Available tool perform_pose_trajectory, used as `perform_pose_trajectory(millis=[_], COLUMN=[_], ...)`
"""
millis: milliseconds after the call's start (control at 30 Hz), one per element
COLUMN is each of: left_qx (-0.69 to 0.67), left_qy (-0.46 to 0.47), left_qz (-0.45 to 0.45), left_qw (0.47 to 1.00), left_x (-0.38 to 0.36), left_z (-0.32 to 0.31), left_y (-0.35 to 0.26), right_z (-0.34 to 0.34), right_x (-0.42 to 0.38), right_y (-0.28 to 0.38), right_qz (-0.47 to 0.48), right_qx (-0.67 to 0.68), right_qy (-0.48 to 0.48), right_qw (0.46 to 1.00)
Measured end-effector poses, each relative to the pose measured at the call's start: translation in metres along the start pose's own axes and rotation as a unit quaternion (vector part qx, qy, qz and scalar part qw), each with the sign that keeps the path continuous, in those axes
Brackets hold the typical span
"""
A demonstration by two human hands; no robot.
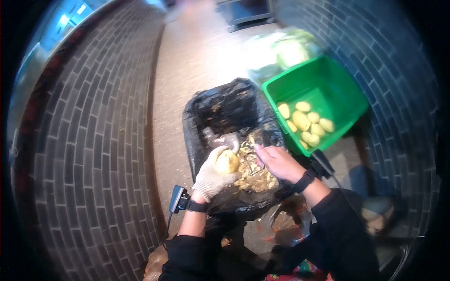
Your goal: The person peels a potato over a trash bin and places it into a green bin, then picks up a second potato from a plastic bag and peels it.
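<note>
My left hand [213, 175], in a pale knitted glove, is wrapped round a peeled yellow potato [227, 162]. Bare and to the right of it, my right hand [277, 161] has its fingers closed on a small tool that looks like a peeler or knife [258, 154]. Both hands are over a bin lined with a black plastic bag [197, 110]. Peelings [258, 179] lie inside the bag, below and between the hands. At the upper right, several peeled potatoes [301, 121] rest in a green tub [344, 98].
Brick walls rise at the left [110, 117] and right [375, 56]. Behind the green tub are pale plastic bags [290, 49]. A clear plastic bag [281, 222] sits below the bin. Straps with devices and cables are on both wrists. A dark object [246, 11] stands farther back.
</note>
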State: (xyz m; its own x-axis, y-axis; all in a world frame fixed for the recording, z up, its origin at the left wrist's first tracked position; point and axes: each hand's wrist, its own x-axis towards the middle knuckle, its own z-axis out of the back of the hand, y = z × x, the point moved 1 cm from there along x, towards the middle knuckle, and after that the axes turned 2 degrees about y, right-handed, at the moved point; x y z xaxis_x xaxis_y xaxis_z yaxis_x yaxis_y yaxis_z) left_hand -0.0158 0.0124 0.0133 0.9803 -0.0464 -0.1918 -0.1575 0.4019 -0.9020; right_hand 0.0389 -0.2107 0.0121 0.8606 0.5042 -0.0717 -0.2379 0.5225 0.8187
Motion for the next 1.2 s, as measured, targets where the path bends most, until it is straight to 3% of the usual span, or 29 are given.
perform_pose_trajectory(millis=[67, 133, 200, 333, 400, 567, 833, 967, 1067, 1167, 1200], left_qx=[-0.044, -0.086, -0.077, -0.041, 0.078, 0.019, 0.058, 0.08, 0.019, 0.075, 0.014], left_qy=[0.034, 0.051, 0.048, 0.047, 0.026, 0.039, 0.065, 0.062, 0.082, 0.076, 0.11], left_qz=[-0.007, -0.011, -0.052, -0.039, -0.026, -0.039, -0.035, -0.041, -0.021, -0.01, -0.015], left_qw=[0.998, 0.995, 0.995, 0.997, 0.996, 0.998, 0.996, 0.994, 0.996, 0.994, 0.994], left_x=[-0.002, -0.005, -0.004, -0.005, -0.002, 0.003, 0.001, 0.002, 0.002, -0.005, -0.009], left_z=[0.0, 0.001, 0.001, -0.008, -0.013, -0.017, -0.04, -0.044, -0.044, -0.038, -0.034], left_y=[-0.003, -0.021, -0.022, -0.021, -0.012, -0.007, -0.015, -0.011, -0.001, -0.018, -0.027], right_z=[-0.01, -0.014, -0.013, -0.008, 0.002, -0.001, -0.009, -0.008, -0.011, -0.01, -0.004], right_x=[0.0, -0.011, -0.011, -0.006, -0.003, -0.002, -0.005, -0.004, 0.0, 0.008, 0.01], right_y=[-0.005, 0.005, 0.008, 0.01, 0.012, 0.006, 0.017, 0.018, 0.011, -0.009, -0.015], right_qz=[-0.095, -0.02, 0.006, 0.057, 0.054, 0.073, 0.154, 0.156, 0.165, 0.159, 0.138], right_qx=[0.068, -0.231, -0.234, -0.162, -0.115, -0.078, -0.16, -0.179, -0.165, -0.195, -0.259], right_qy=[0.017, -0.08, -0.111, -0.146, -0.161, -0.198, -0.252, -0.243, -0.269, -0.289, -0.282], right_qw=[0.993, 0.97, 0.966, 0.974, 0.979, 0.974, 0.942, 0.94, 0.934, 0.924, 0.913])
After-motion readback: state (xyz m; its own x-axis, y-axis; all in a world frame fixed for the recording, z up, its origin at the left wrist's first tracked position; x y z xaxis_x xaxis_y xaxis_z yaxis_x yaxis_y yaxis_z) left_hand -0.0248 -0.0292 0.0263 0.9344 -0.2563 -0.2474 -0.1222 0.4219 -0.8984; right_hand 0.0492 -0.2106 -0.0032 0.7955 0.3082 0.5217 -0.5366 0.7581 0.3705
